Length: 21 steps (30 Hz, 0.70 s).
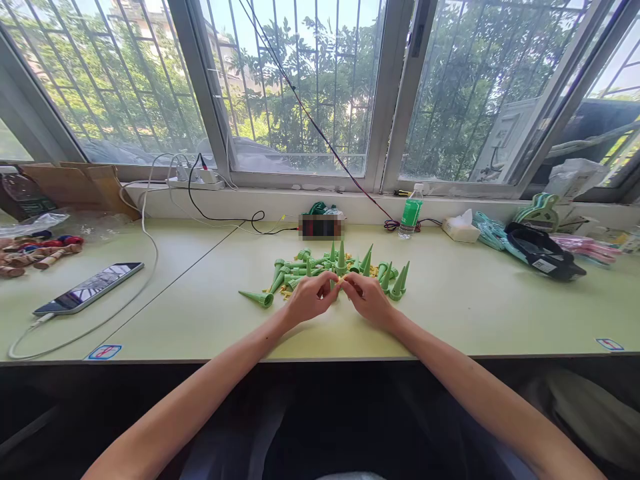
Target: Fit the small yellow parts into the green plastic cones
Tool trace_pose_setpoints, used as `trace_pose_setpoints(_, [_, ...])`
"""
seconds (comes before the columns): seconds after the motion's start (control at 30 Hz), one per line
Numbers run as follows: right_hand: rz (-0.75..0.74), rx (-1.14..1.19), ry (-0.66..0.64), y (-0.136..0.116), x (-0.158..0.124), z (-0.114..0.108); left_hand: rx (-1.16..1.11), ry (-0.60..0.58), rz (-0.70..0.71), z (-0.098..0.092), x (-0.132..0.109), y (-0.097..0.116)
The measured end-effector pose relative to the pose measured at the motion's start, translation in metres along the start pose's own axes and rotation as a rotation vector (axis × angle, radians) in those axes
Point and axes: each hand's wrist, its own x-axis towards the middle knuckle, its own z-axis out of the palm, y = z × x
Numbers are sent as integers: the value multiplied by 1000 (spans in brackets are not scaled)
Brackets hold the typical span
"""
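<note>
My left hand [313, 295] and my right hand [371, 297] meet fingertip to fingertip over the table, both closed in a pinch. Between them shows a small yellow piece [341, 280], mostly hidden by the fingers. Just behind the hands lies a pile of green plastic cone-shaped spikes [295, 270], some upright and others on their sides. Small yellow pieces [286, 292] are scattered among them. One green spike [257, 299] lies apart, left of my left hand. To the right of my right hand, another green spike [399, 281] stands point up.
A phone [90, 288] on a white charging cable lies at the left. Behind the pile stand a blurred dark object [321, 227] and a green-labelled bottle [411, 212]. Rightward are a tissue pack [461, 227] and a black cap-like item [543, 252]. Windows line the back.
</note>
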Motion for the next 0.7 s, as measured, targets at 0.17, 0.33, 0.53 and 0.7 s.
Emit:
trace_pose_setpoints(0.17, [-2,-12,-6,2,0,1,-32,-93,-17,0,-1,1])
trace_pose_setpoints(0.33, [-10,-37,6,4,0,2,-66,-146,-31,-1,-1,3])
trace_pose_setpoints(0.53, [6,-47,20,4,0,2,-42,-84,-48,-2,1,2])
trace_pose_setpoints(0.7, [35,40,-52,0,-1,2,-13,-77,-39,-3,2,0])
